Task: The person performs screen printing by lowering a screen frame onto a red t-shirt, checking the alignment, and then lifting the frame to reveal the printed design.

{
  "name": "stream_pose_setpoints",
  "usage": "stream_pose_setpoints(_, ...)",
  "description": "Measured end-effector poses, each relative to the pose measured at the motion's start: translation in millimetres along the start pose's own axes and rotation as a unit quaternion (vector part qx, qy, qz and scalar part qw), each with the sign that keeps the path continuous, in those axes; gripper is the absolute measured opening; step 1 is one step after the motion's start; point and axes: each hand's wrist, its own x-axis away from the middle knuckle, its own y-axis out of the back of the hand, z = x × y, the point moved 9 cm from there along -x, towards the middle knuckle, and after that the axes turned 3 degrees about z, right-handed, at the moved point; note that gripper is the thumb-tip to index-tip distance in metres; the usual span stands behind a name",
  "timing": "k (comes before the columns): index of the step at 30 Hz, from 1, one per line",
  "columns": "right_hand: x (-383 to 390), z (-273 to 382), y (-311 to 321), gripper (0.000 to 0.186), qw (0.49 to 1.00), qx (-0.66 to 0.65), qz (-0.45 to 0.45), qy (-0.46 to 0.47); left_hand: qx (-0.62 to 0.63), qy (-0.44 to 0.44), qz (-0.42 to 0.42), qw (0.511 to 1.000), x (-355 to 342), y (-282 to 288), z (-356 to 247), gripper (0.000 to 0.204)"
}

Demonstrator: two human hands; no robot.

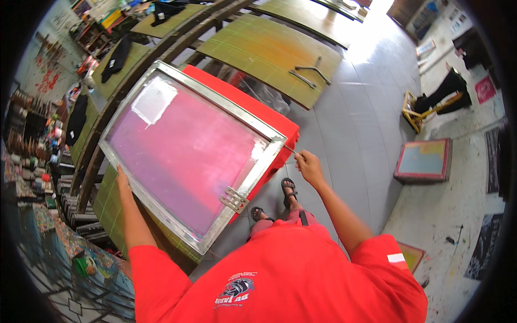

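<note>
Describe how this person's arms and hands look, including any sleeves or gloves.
The left sleeve and right sleeve are short and red; the right one bears a white patch. The left hand and right hand are ungloved, and no watch or bracelet shows.
</note>
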Motion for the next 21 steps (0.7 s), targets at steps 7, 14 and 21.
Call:
stream_pose_setpoints(7, 0.0, -0.2, 3.1, 0.024, 1.000, -0.004, 0.014, -0.022, -0.080, 0.013, -0.038, 0.996, -16.3, 4.2, -2.8, 0.086)
stream_pose_setpoints(14, -39.0, 11.6, 48.8, 0.031, 0.999, 0.024, -0.004, 0.047, -0.295, -0.161, -0.172, 0.926, 44.8, 64.3, -89.6, 0.064)
stream_pose_setpoints(21, -198.6, 59.7, 175.0, 0.043, 0.933, 0.312, -0.091, 0.152, -0.093, -0.250, -0.009, 0.964, 284.8, -23.0, -138.6, 0.039)
